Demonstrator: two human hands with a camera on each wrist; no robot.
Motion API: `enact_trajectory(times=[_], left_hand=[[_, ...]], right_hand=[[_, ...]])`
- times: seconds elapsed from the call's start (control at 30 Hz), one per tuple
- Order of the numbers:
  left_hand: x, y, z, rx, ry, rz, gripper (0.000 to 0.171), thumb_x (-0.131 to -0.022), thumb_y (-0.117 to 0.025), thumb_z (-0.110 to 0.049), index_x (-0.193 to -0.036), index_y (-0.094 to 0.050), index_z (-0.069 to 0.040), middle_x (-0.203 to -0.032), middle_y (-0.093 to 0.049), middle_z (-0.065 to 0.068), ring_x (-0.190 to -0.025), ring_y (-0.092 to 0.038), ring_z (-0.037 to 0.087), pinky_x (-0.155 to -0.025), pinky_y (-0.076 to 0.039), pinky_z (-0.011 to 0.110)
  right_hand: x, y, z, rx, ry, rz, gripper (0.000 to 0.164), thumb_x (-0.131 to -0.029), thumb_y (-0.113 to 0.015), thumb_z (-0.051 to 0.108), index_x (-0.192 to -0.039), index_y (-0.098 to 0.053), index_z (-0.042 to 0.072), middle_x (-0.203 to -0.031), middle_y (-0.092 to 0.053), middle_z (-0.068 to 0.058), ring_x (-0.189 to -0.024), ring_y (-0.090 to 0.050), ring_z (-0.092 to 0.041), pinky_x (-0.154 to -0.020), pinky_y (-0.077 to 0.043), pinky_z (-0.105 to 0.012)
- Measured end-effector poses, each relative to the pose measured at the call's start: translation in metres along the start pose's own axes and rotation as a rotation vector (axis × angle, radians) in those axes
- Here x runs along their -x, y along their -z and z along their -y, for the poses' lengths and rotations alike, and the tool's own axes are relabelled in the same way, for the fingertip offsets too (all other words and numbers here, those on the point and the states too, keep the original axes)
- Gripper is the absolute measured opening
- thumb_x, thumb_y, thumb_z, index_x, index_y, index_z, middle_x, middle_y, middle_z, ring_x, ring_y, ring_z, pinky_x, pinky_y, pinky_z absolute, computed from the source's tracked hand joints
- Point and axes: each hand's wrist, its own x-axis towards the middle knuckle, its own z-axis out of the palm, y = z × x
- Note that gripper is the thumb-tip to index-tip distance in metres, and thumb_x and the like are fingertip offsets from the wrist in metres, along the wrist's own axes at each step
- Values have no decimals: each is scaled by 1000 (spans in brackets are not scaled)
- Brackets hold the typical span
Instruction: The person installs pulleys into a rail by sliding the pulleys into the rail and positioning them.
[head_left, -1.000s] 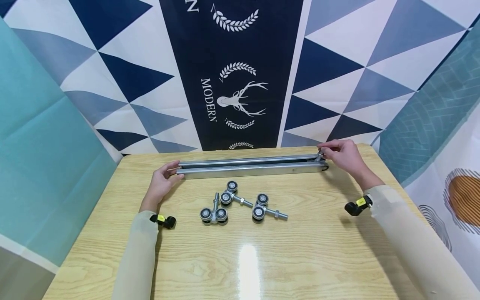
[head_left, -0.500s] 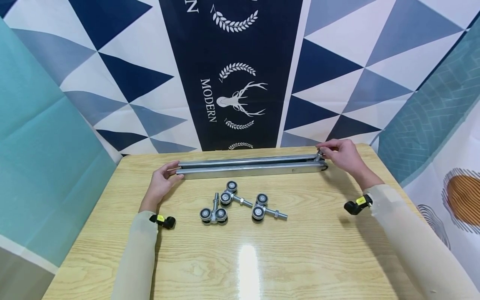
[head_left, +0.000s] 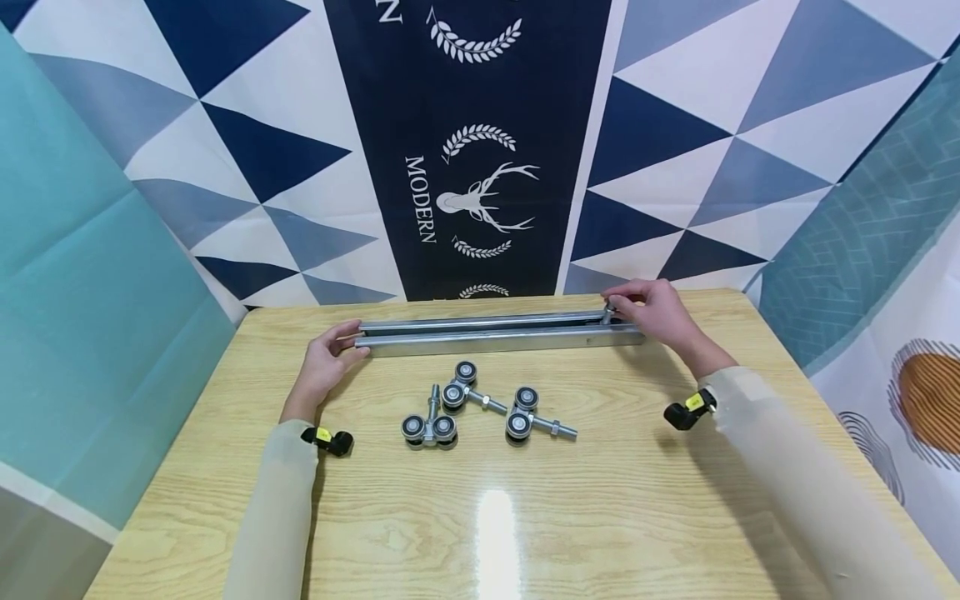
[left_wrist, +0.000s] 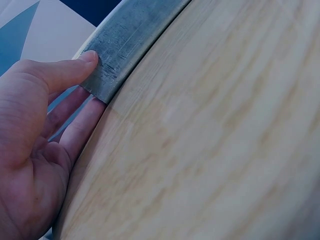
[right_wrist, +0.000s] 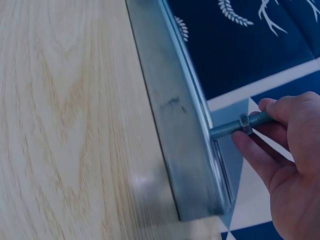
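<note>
One bolt (right_wrist: 227, 129) stands in the rail (right_wrist: 175, 125).

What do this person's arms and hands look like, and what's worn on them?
The left hand and right hand are ungloved. The sleeves are long and pale cream, each with a small black camera and yellow patch at its end.

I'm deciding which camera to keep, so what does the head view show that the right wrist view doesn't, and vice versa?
Only the head view shows the left hand and three loose rollers on the table. Only the right wrist view clearly shows the nut on the bolt. Both show the table, the right hand pinching that bolt, the metal rail and the patterned backdrop.
</note>
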Motion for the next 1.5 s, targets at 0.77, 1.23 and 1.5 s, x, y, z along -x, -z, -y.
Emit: enact_trajectory(times=[0.77,1.23,1.5], left_hand=[[1,1,-1,2,18,-13,64,-109,-73,-7,-169,-51,-9,-172,-52,21,-159,-53,41,-98,-43,-2],[3,-2,-2,-13,10,-4,63,-111,-71,-6,-169,-50,-8,-172,-51,23,-160,-51,41,-99,-43,-2],[3,-1,-3,-14,19,-6,63,-110,-72,-8,-169,-50,-9,-171,-51,23,-160,-51,41,-99,-42,-1]], right_hand=[[-16,-42,22,-142,-33,10,22,-111,-69,9,-124,-78,-6,-125,-77,-30,-89,-66,-2,-75,-55,-11],[-29,-80,46,-149,-9,38,21,-110,-69,7,-120,-79,-8,-118,-79,-27,-89,-65,-13,-70,-53,-15],[-36,-99,61,-161,9,55,19,-110,-70,7,-120,-80,-6,-114,-79,-23,-88,-64,-16,-71,-55,-15]])
